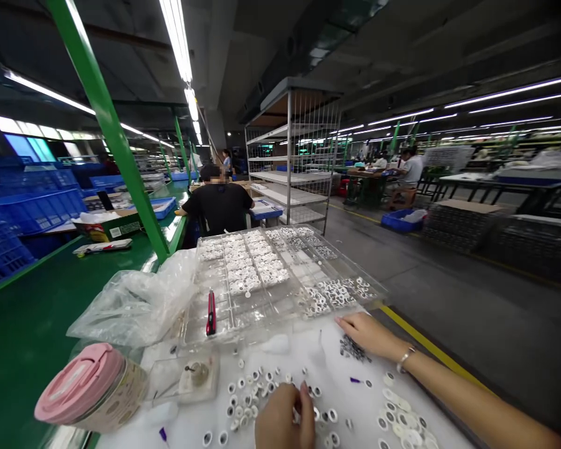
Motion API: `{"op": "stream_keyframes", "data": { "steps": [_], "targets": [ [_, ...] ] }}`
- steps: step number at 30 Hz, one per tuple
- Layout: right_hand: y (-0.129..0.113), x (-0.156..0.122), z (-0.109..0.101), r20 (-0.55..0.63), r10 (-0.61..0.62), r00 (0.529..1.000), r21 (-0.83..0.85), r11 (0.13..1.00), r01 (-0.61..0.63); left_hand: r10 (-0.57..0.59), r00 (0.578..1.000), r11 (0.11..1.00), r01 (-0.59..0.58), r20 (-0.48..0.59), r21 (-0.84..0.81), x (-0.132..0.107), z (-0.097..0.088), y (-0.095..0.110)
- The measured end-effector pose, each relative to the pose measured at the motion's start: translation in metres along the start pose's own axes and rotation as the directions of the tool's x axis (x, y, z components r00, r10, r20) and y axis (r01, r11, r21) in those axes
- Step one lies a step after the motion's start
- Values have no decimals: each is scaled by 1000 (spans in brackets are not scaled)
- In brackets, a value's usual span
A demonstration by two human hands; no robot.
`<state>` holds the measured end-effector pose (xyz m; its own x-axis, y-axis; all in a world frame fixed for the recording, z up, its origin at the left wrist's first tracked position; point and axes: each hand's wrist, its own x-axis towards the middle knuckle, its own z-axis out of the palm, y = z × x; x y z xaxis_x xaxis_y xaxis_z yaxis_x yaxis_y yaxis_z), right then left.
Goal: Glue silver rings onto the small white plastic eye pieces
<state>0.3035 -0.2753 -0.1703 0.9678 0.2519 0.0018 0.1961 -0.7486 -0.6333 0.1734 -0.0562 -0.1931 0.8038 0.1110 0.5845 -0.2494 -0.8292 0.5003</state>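
Left hand point(283, 418) down at bottom centre, thumb and fingertips pressed together in a tight pinch. Whatever is between them is hidden, too small to make out, but that pinch sits right over a loose scatter of white rings with dark centres point(257, 394), and a grip that fine suits pieces this tiny. Right hand point(367, 333) is another story: open, fingers laid out flat on the white sheet point(308, 355), holding nothing we can see, fingertips just beside a small heap of dark metal bits point(353, 348). A bracelet point(406, 360) sits on that wrist.

Moving out, a pile of pale discs point(399, 415) lies at lower right, set apart from the rings, seemingly to keep the kinds from mixing. Straight ahead, a clear compartment tray point(271, 274) holds white parts in its divided cells, the dividers keeping each batch separate. A red utility knife point(210, 315) lies in the tray, within easy reach.

Off to the left, a small clear box point(182, 377), a pink-lidded tumbler point(91, 386) and a plastic bag point(131, 305) sit beside the working area. Beyond the tray, a co-worker in a black shirt point(217, 209) sits at the green bench point(51, 299), with a wire shelf rack point(292, 156) at upper centre.
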Motion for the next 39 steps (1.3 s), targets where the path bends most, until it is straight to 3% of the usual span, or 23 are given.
{"op": "stream_keyframes", "data": {
  "steps": [7,16,21,25,31,33,39],
  "targets": [
    [-12,-11,-11,-2,-74,997,-40,996,74,2,999,999,0,52,-50,6,-14,-4],
    [-12,-25,-22,125,-101,987,313,948,57,-16,999,997,19,41,-75,8,-15,-5],
    [-12,-46,-28,-16,-42,999,372,927,45,-34,996,996,41,84,-79,10,-19,-1],
    [-18,-50,-22,-168,39,985,270,963,7,-47,993,995,56,105,-85,11,-22,1],
    [-14,-42,-10,-325,45,945,157,988,7,-4,999,997,6,37,-71,8,-25,-3],
    [-6,-48,-11,-286,43,957,157,988,3,6,1000,998,-4,20,-69,7,-28,-3],
    [0,-67,-7,-22,-57,998,130,990,59,-7,1000,998,8,9,-63,4,-35,1]
  ]
}}
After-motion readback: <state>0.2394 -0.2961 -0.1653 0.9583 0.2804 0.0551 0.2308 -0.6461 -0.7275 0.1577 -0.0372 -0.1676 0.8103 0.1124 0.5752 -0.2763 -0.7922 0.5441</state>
